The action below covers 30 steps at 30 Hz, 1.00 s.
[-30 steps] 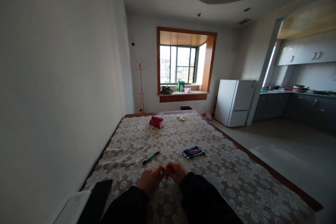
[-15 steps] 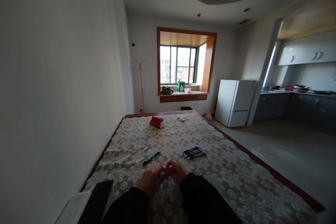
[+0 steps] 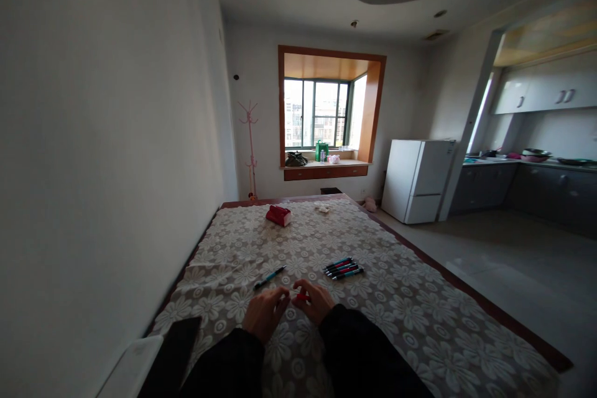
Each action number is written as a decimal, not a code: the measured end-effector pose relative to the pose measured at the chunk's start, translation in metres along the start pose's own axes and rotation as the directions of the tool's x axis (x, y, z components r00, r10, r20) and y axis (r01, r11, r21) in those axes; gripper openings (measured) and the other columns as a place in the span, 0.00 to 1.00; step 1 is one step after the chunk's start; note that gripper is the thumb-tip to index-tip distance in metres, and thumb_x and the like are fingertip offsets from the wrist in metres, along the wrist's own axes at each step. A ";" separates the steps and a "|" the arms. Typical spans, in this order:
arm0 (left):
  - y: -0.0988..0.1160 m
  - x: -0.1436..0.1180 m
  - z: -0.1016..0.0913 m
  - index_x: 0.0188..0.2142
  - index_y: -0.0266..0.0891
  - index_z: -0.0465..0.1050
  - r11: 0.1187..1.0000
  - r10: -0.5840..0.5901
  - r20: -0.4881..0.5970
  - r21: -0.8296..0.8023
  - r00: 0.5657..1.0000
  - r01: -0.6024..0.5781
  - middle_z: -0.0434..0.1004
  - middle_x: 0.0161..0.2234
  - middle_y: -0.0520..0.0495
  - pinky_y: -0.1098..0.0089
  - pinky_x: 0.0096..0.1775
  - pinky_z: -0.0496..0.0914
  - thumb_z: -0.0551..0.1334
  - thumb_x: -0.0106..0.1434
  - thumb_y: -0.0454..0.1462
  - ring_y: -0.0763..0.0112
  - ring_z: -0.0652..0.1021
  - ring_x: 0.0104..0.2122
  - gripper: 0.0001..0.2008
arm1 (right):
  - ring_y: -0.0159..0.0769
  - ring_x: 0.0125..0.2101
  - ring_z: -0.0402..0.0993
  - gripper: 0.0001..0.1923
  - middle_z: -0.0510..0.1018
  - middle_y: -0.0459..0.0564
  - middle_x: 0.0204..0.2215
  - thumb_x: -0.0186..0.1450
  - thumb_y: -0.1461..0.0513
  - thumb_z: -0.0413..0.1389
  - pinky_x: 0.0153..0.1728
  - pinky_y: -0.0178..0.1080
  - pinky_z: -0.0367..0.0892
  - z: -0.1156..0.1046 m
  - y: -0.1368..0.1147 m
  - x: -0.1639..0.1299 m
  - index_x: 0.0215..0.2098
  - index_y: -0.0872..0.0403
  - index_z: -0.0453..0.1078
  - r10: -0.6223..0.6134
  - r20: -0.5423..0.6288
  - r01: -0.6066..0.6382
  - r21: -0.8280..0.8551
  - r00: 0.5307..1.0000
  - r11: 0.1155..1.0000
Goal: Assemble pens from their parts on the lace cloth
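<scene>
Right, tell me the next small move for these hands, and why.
Probably draw the hands apart a little along the red pen. Both hands, left and right, pinch it between them above the cloth, and a pale bit shows at its left end, so it looks part-opened.

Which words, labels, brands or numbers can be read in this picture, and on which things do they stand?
No text can be read.
Pens in a row and the single pen: any print is too small to read.
Red pen between the left hand and right hand: mostly hidden.
Red box, green bag on the window sill, fridge: too far and blurred.
</scene>
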<state>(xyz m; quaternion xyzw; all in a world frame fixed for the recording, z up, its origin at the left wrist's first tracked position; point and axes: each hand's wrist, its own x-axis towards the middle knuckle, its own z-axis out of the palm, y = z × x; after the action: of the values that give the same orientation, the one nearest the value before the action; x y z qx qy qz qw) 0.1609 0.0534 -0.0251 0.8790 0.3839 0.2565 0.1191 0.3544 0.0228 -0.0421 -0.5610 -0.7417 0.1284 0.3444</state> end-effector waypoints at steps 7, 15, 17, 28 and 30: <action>-0.002 0.000 -0.002 0.39 0.46 0.70 1.000 -0.021 -0.062 0.003 0.998 0.022 0.78 0.31 0.52 0.74 0.34 0.66 0.48 0.68 0.44 0.71 0.78 0.32 0.13 | 0.33 0.27 0.70 0.14 0.75 0.44 0.29 0.66 0.53 0.49 0.28 0.33 0.56 0.002 0.003 -0.001 0.47 0.50 0.62 0.032 -0.012 -0.033 -0.199 0.999 0.979; 0.003 0.000 -0.008 0.40 0.46 0.70 1.000 -0.017 -0.015 0.010 1.000 0.018 0.79 0.34 0.50 0.72 0.35 0.66 0.47 0.68 0.43 0.69 0.78 0.35 0.14 | 0.32 0.30 0.70 0.15 0.74 0.47 0.34 0.70 0.55 0.41 0.30 0.33 0.57 0.004 0.004 -0.001 0.40 0.50 0.67 -0.046 0.074 0.064 -0.265 0.996 0.962; 0.002 0.000 -0.007 0.40 0.46 0.70 0.999 -0.023 -0.010 0.030 1.000 0.023 0.78 0.33 0.50 0.72 0.35 0.65 0.48 0.68 0.43 0.69 0.78 0.35 0.13 | 0.32 0.31 0.70 0.15 0.74 0.46 0.34 0.70 0.55 0.43 0.30 0.33 0.57 0.001 0.002 -0.002 0.41 0.49 0.69 -0.050 0.120 0.083 -0.286 0.992 0.955; 0.007 0.000 -0.011 0.39 0.45 0.72 0.998 -0.067 0.101 0.014 0.993 0.066 0.79 0.33 0.51 0.75 0.35 0.64 0.51 0.65 0.41 0.72 0.77 0.33 0.11 | 0.35 0.31 0.73 0.15 0.79 0.46 0.33 0.67 0.57 0.46 0.32 0.34 0.60 -0.001 -0.005 -0.005 0.48 0.48 0.69 -0.066 0.139 0.097 -0.227 0.988 0.969; 0.008 0.000 -0.012 0.39 0.45 0.72 0.998 -0.066 0.088 0.004 0.994 0.066 0.79 0.33 0.50 0.74 0.35 0.64 0.51 0.65 0.41 0.71 0.77 0.33 0.12 | 0.35 0.28 0.72 0.14 0.79 0.46 0.30 0.66 0.58 0.46 0.31 0.34 0.59 0.001 -0.003 -0.005 0.47 0.49 0.68 -0.047 0.112 0.074 -0.241 0.993 0.968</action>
<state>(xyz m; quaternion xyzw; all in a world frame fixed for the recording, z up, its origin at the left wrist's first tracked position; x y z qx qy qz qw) 0.1595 0.0482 -0.0116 0.8764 0.4074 0.2129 0.1437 0.3523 0.0175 -0.0430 -0.5687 -0.7859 0.0549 0.2366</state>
